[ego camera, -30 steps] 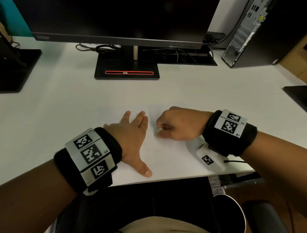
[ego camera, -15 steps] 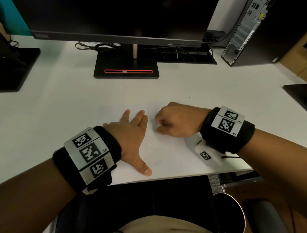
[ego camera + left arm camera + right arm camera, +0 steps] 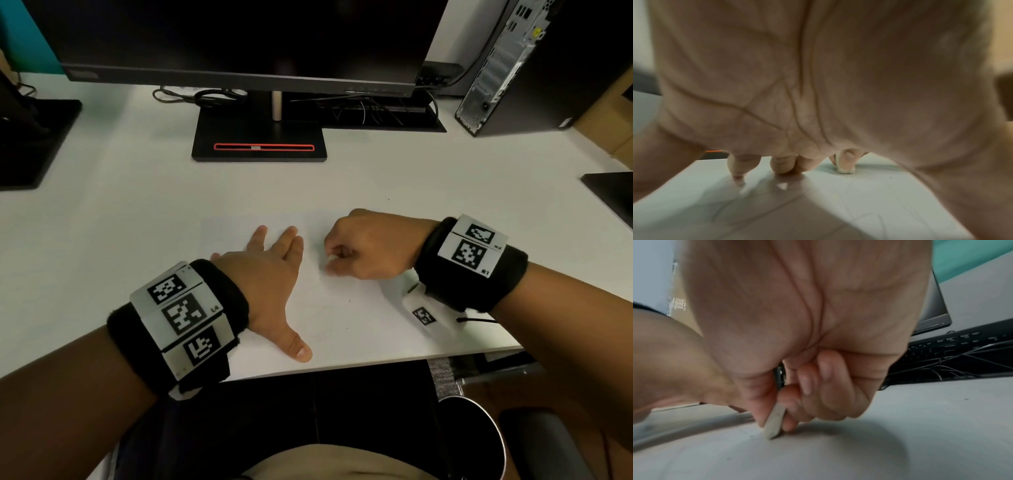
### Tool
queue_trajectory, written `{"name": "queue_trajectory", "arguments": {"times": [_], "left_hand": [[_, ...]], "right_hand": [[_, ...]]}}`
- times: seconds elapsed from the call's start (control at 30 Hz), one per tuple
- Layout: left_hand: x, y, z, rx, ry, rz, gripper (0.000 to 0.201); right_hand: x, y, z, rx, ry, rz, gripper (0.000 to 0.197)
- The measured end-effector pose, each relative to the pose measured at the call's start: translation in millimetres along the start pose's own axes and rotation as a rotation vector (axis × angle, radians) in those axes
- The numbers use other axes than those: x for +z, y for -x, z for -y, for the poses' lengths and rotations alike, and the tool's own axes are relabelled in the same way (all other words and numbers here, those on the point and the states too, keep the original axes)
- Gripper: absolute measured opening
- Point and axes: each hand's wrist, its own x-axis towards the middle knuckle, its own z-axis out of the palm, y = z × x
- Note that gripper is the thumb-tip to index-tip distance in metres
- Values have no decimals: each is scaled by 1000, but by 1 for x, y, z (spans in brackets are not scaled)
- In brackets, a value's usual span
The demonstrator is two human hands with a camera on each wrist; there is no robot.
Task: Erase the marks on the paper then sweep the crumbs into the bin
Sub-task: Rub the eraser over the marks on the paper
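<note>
Eraser point(image 3: 774, 423) pinched in right hand point(image 3: 368, 251), tip on paper point(image 3: 342, 308).

A sheet of paper point(image 3: 342, 308) is lying on the counter point(image 3: 102, 205) near its front edge. The left hand point(image 3: 270, 284) is resting flat on the paper's left part. The right hand point(image 3: 370, 250) is sitting just to its right, pressing an eraser point(image 3: 774, 423) down onto the paper. Behind both, a monitor point(image 3: 239, 37) is standing on its base point(image 3: 260, 140). A computer tower point(image 3: 507, 68) is standing at the back right. A bin point(image 3: 476, 442) is sitting below the counter's front edge, to the right.
</note>
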Motion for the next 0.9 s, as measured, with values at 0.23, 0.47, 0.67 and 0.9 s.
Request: {"name": "queue_trajectory", "arguments": {"times": [0.23, 0.47, 0.67, 0.9], "left_hand": [[0, -1, 1, 4, 0, -1, 159], [1, -2, 1, 3, -3, -4, 159], [2, -2, 1, 1, -6, -10, 159], [1, -2, 0, -8, -8, -4, 159]], "right_hand": [[8, 6, 11, -71, -17, 72, 36], [17, 13, 20, -125, -38, 108, 28], [20, 16, 19, -121, -47, 19, 29], [16, 21, 14, -87, -35, 13, 31]]}}
